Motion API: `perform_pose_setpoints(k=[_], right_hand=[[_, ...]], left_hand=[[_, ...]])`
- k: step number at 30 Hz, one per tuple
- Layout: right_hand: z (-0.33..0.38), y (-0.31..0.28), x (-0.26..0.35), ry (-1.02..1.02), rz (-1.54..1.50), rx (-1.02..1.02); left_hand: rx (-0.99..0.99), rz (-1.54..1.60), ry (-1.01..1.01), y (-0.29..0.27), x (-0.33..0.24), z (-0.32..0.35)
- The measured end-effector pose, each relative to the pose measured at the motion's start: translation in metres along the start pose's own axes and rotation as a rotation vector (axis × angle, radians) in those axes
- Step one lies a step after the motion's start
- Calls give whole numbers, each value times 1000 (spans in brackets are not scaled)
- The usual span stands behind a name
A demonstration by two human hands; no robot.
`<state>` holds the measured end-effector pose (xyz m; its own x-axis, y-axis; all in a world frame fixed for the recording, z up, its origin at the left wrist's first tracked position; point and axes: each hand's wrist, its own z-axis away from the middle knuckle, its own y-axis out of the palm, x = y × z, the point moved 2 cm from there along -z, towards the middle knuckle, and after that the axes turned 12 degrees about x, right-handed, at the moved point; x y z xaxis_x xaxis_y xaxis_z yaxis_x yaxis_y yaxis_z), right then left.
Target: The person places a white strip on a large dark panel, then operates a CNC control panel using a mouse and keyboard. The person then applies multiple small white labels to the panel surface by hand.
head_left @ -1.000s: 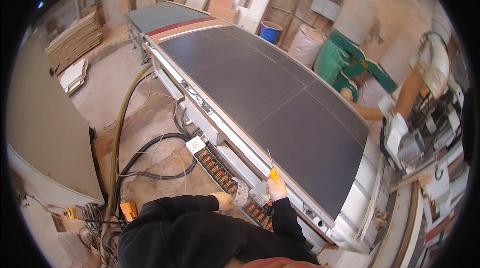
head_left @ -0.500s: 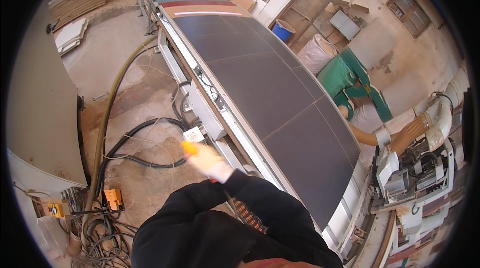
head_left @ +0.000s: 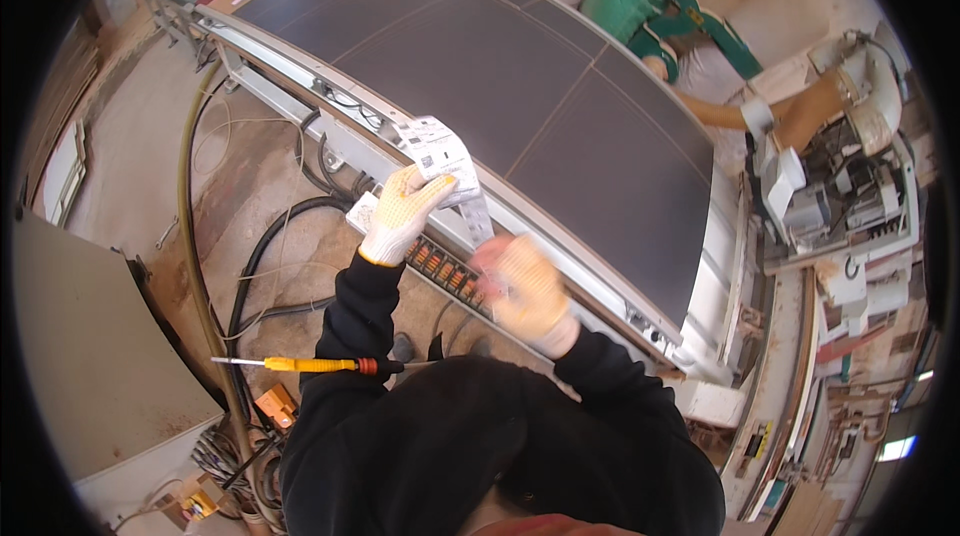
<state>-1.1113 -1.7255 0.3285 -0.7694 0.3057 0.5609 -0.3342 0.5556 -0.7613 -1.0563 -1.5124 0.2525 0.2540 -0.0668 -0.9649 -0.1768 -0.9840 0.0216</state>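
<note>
My left hand (head_left: 400,211), in a white knit glove with a yellowish palm, pinches a strip of white printed labels (head_left: 440,154) over the near edge of the long machine bed. The strip hangs in a curve toward my right hand (head_left: 532,296), which wears the same kind of glove. Motion smears the right fingers, so I cannot make out whether they grip the strip's lower end. A dark panel (head_left: 480,66) with thin pale lines lies on the bed beyond both hands. Across my left sleeve shows a yellow-handled tool (head_left: 310,364) with a thin metal shaft and red end.
Below my hands runs a dark track with orange parts (head_left: 445,271). Black cables and a tan hose (head_left: 188,196) cross the floor at left, near an orange box (head_left: 277,404). A grey cabinet (head_left: 110,326) stands at far left, and machinery with ducts (head_left: 830,186) at right.
The view has swung to the right and closer to the bed. My hands, close together before, are now apart, with the label strip in view at the left one. The yellow-handled tool now shows.
</note>
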Motion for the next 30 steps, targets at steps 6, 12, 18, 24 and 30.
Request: perform_pose_setpoints(k=[6,12,18,24,30], right_hand=[[22,-27,-91,426,-480,-6],[52,-54,-165,458,-726,-166],[96,-96,-217,360,-517,176],[110,-108,-251,303,-984,73],[85,-152,-247,209,-481,-305]], left_hand=[[271,291,-145,90,10,9],[711,-434,-300,147,30,-19],[107,180,-222,189,18,-83],[88,62,-311,222,18,-111],[169,-84,-335,224,16,-128]])
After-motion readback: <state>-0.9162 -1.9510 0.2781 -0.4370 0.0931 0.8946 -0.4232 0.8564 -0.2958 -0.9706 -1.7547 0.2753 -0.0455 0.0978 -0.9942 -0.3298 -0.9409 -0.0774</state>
